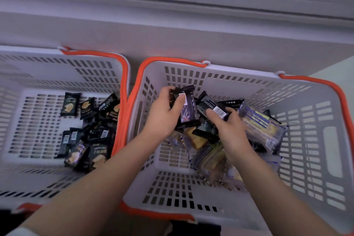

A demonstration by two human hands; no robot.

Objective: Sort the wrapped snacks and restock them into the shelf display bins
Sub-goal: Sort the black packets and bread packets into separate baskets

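White slotted plastic forms two orange-rimmed baskets standing side by side before a pale cabinet front (172, 30): the left basket (47, 74) holds a heap of black cracker packets (90, 130) gathered toward its right wall, while the right basket (287, 90) holds mixed black packets and clear blue-printed wrapped snacks (262, 126). Inside the right basket, the left hand (162, 115) has its fingers curled round a small stack of black packets (186, 107), and the right hand (228, 126) pinches one black barcoded packet (211, 107) above the pile.
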